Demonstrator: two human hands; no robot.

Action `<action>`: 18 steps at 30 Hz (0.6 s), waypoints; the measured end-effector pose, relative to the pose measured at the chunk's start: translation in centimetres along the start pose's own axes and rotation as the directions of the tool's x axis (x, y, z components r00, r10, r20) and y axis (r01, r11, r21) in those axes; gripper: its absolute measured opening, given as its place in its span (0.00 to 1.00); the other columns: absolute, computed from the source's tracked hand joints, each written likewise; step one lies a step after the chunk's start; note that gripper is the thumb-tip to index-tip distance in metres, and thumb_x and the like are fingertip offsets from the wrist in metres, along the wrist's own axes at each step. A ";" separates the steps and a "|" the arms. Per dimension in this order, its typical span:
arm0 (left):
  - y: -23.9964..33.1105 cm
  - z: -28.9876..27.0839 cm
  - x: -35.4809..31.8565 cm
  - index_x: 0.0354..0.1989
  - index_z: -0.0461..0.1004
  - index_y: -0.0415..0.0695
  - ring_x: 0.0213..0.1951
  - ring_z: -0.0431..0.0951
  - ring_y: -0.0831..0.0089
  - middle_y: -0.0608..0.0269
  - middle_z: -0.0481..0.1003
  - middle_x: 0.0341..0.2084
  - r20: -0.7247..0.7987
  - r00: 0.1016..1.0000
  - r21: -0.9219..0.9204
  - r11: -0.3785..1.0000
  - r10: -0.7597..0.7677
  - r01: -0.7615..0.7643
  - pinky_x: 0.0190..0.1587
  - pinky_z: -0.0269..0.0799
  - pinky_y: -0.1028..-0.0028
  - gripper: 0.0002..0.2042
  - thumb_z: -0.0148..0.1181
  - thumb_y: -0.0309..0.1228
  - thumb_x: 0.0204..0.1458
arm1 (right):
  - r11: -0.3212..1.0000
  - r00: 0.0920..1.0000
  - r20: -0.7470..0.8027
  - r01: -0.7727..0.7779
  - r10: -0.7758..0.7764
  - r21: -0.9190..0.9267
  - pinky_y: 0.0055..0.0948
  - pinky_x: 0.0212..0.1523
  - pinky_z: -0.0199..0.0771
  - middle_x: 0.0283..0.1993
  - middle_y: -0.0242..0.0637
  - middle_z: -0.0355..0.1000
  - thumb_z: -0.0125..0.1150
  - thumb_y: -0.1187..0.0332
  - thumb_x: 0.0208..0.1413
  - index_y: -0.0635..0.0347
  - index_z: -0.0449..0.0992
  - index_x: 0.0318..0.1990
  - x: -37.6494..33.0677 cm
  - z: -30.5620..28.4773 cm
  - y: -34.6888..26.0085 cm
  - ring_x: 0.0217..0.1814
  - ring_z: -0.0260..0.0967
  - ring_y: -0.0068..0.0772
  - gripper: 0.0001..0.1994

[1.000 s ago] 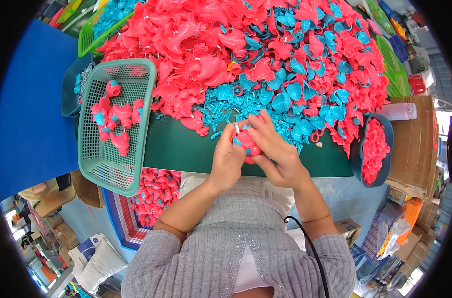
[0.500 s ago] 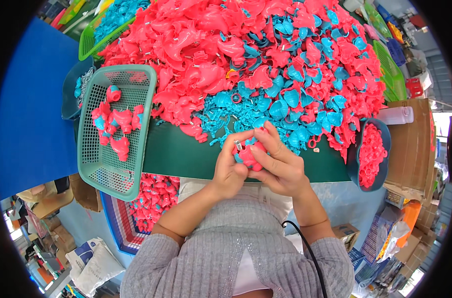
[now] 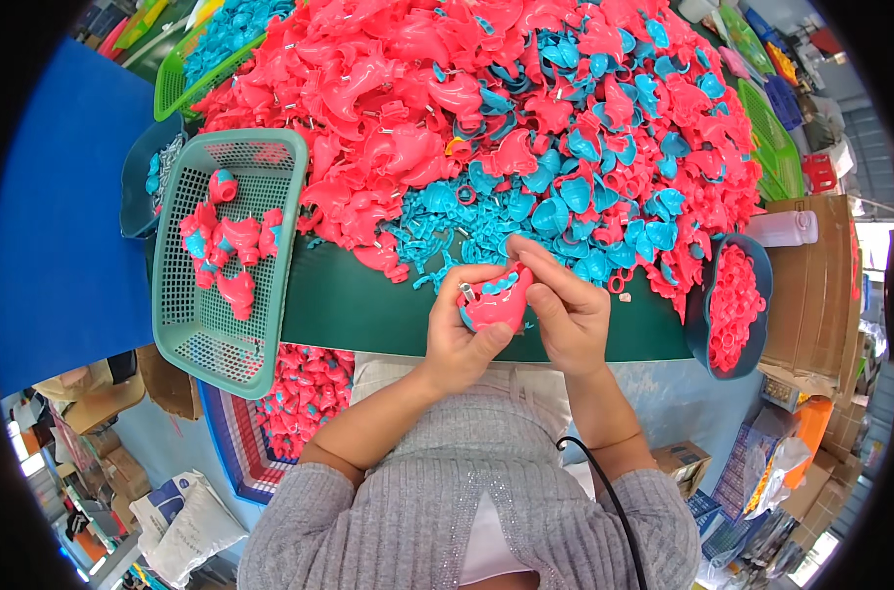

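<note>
Over the near edge of the green table, my left hand (image 3: 455, 339) is closed round a pink plastic toy body (image 3: 496, 307) with a scalloped blue strip on top and a small metal pin at its left. My right hand (image 3: 573, 320) has its fingers closed at the toy's upper right side; the fingertips partly hide what they pinch. Just beyond my hands lies a heap of small blue plastic parts (image 3: 432, 221). Behind it rise pink plastic shells (image 3: 398, 147) and blue cupped pieces (image 3: 551, 214), mixed on the right.
A green mesh basket (image 3: 291, 246) with several pink-and-blue toys stands at the left. At the right edge sits a dark tub (image 3: 700, 334) of pink rings. Below the table at left is a crate (image 3: 232, 462) of similar toys. A cardboard box (image 3: 810, 285) stands far right.
The toy has turned in my hands, bringing the blue strip to the top. My right hand has shifted right, its fingers drawing back from the toy's front.
</note>
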State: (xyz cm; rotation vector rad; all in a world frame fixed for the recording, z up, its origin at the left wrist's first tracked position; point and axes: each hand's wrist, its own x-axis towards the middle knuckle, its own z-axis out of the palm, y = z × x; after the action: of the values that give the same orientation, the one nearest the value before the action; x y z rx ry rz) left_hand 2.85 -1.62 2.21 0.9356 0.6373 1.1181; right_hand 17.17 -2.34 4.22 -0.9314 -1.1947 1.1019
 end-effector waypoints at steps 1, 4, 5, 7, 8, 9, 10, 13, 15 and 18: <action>-0.1 0.1 -0.1 0.52 0.57 0.38 0.35 0.77 0.68 0.53 0.71 0.41 -0.012 1.000 -0.020 1.000 0.002 -0.002 0.34 0.77 0.73 0.34 0.63 0.52 0.47 | 1.000 0.999 -0.035 0.002 -0.003 -0.021 0.36 0.60 0.63 0.57 0.54 0.67 0.54 0.78 0.57 0.72 0.71 0.52 -0.2 0.1 0.0 0.61 0.64 0.43 0.15; -0.4 -0.1 -0.3 0.52 0.58 0.38 0.40 0.73 0.75 0.57 0.68 0.44 0.027 0.999 -0.143 0.989 -0.017 0.021 0.42 0.73 0.75 0.29 0.65 0.43 0.50 | 0.999 0.994 -0.106 -0.029 0.032 0.028 0.39 0.59 0.66 0.53 0.55 0.69 0.55 0.78 0.56 0.73 0.72 0.51 -0.4 0.6 0.1 0.57 0.68 0.44 0.15; -0.4 0.0 -0.4 0.52 0.58 0.38 0.40 0.73 0.75 0.57 0.68 0.44 0.029 0.999 -0.144 0.989 -0.018 0.022 0.42 0.73 0.75 0.29 0.65 0.43 0.50 | 0.993 0.988 -0.140 -0.058 0.072 0.100 0.38 0.57 0.68 0.51 0.55 0.71 0.55 0.79 0.55 0.72 0.72 0.50 -0.4 0.7 0.1 0.55 0.69 0.43 0.14; -0.5 0.0 -0.5 0.51 0.59 0.38 0.40 0.72 0.76 0.58 0.69 0.42 0.015 1.000 -0.094 0.996 -0.009 0.011 0.41 0.71 0.76 0.29 0.66 0.42 0.49 | 0.981 0.978 -0.154 -0.116 0.140 0.159 0.31 0.51 0.71 0.49 0.51 0.73 0.57 0.79 0.55 0.71 0.74 0.48 -0.2 0.9 -0.4 0.50 0.71 0.36 0.13; -0.7 -0.2 -0.6 0.51 0.59 0.38 0.40 0.72 0.76 0.58 0.69 0.42 0.016 1.000 -0.094 0.996 -0.010 0.011 0.41 0.71 0.76 0.29 0.66 0.42 0.49 | 0.961 0.964 -0.162 -0.172 0.209 0.219 0.24 0.45 0.74 0.46 0.48 0.75 0.58 0.80 0.54 0.70 0.75 0.46 0.0 1.1 -0.6 0.45 0.74 0.29 0.11; -1.0 -0.4 -0.8 0.50 0.60 0.38 0.39 0.72 0.77 0.59 0.69 0.41 0.007 1.000 0.004 1.000 0.027 -0.027 0.41 0.71 0.76 0.29 0.67 0.42 0.48 | 0.961 0.964 -0.162 -0.171 0.209 0.219 0.24 0.45 0.74 0.46 0.48 0.75 0.58 0.80 0.54 0.70 0.75 0.46 0.1 1.2 -0.7 0.45 0.74 0.29 0.11; -1.2 -0.5 -0.8 0.49 0.60 0.39 0.39 0.71 0.77 0.59 0.70 0.40 0.001 0.998 0.102 0.993 0.064 -0.064 0.41 0.70 0.76 0.29 0.68 0.42 0.47 | 0.961 0.962 -0.179 -0.164 0.206 0.225 0.23 0.43 0.75 0.43 0.46 0.76 0.58 0.81 0.53 0.70 0.76 0.43 0.3 1.3 -0.7 0.42 0.74 0.27 0.10; -1.3 -0.2 -0.9 0.48 0.62 0.38 0.38 0.71 0.78 0.60 0.71 0.37 -0.045 0.991 0.154 0.981 0.124 -0.116 0.39 0.69 0.76 0.29 0.70 0.41 0.45 | 0.962 0.956 -0.209 -0.158 0.205 0.222 0.22 0.40 0.77 0.39 0.44 0.77 0.59 0.81 0.52 0.70 0.76 0.40 0.4 1.6 -0.6 0.39 0.75 0.25 0.08; -1.3 -0.3 -0.8 0.47 0.62 0.38 0.37 0.71 0.78 0.61 0.71 0.36 -0.034 0.987 0.201 0.969 0.155 -0.145 0.39 0.70 0.76 0.29 0.70 0.41 0.45 | 0.964 0.952 -0.223 -0.161 0.208 0.213 0.23 0.40 0.77 0.38 0.44 0.77 0.59 0.82 0.52 0.70 0.76 0.39 0.5 1.9 -0.7 0.39 0.75 0.25 0.07; -1.1 -0.1 -0.8 0.47 0.63 0.38 0.36 0.72 0.78 0.61 0.71 0.35 -0.046 0.980 0.260 0.950 0.192 -0.174 0.39 0.70 0.77 0.28 0.70 0.41 0.45 | 0.963 0.943 -0.259 -0.151 0.209 0.225 0.23 0.39 0.77 0.38 0.44 0.77 0.60 0.81 0.52 0.69 0.74 0.40 0.6 2.4 -0.6 0.39 0.75 0.26 0.07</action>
State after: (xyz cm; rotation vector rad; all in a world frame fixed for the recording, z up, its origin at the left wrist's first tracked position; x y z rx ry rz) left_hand 3.01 -2.45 1.16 1.1992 0.7777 1.2579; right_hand 14.88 -1.90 5.33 -1.0151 -0.7611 1.1681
